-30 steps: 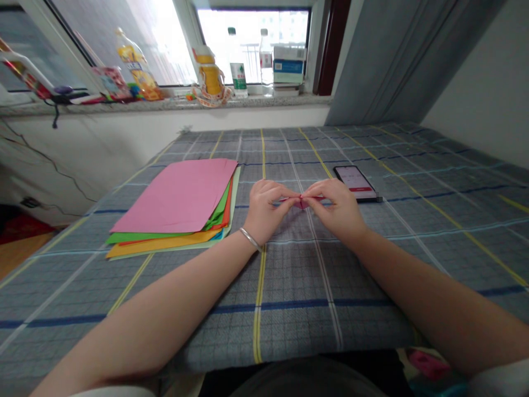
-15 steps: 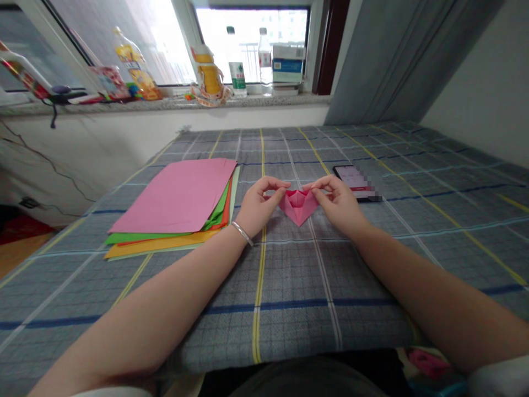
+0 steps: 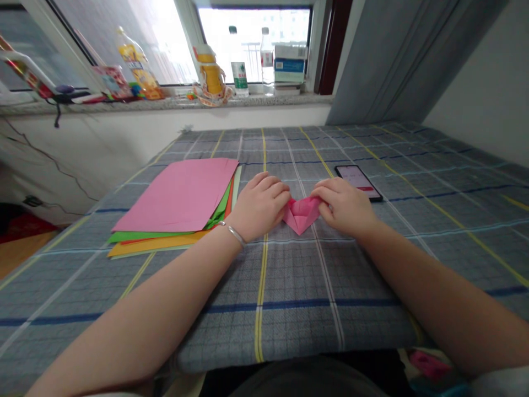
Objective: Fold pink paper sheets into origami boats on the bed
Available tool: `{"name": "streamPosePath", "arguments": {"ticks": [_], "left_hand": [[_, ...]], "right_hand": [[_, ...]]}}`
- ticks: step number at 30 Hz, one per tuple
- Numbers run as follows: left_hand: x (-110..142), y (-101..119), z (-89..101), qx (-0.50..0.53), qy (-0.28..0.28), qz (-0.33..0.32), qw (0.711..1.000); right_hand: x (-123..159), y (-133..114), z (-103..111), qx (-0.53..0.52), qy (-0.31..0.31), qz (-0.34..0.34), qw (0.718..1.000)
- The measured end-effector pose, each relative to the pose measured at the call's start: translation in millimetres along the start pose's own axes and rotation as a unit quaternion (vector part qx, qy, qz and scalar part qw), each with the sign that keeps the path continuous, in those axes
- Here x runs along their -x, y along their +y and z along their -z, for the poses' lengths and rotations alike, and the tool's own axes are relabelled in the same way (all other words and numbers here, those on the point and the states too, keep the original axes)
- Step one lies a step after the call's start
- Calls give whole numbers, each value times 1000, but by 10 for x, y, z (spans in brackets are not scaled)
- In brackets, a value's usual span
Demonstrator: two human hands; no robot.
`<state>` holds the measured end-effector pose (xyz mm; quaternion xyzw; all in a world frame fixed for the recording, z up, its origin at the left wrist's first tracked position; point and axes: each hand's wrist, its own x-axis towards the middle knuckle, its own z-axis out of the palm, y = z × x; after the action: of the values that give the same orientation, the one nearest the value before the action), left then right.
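Note:
A small folded piece of pink paper [image 3: 302,216] is held between my two hands, its point facing me and a pocket-like fold along its top. My left hand [image 3: 263,205], with a silver bangle at the wrist, closes its fingers on the left corner. On the right corner, my right hand [image 3: 344,205] pinches with thumb and fingers. Both hands rest low over the plaid cloth [image 3: 297,275], and their fingers cover the paper's upper corners.
Left of my hands lies a stack of coloured paper, a pink sheet [image 3: 177,193] on top. A phone [image 3: 357,181] lies behind my right hand. Along the windowsill [image 3: 165,102] stand bottles, a yellow flask [image 3: 211,76] and a blue-and-white box [image 3: 290,63].
Both hands have turned more palm-down, with fingers curled closer over the paper's corners. The pink paper sits slightly nearer to me, and its top fold has changed shape.

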<state>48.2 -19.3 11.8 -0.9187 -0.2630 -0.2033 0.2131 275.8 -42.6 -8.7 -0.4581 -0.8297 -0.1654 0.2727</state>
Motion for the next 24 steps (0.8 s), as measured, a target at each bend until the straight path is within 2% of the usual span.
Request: {"name": "streamPosePath", "arguments": {"ticks": [3, 6, 15, 20, 24], "left_hand": [[5, 47, 17, -12, 2, 26, 1000], [6, 74, 12, -19, -19, 45, 999], [47, 4, -2, -8, -71, 53, 996], [60, -105, -9, 7, -44, 52, 998], [104, -225, -112, 38, -7, 62, 997]], "right_hand": [[0, 5, 45, 43, -17, 14, 999], [-6, 1, 69, 61, -43, 18, 997], [19, 71, 136, 61, -118, 39, 990], [32, 224, 183, 60, -90, 36, 993], [52, 348, 157, 48, -53, 10, 997]]}}
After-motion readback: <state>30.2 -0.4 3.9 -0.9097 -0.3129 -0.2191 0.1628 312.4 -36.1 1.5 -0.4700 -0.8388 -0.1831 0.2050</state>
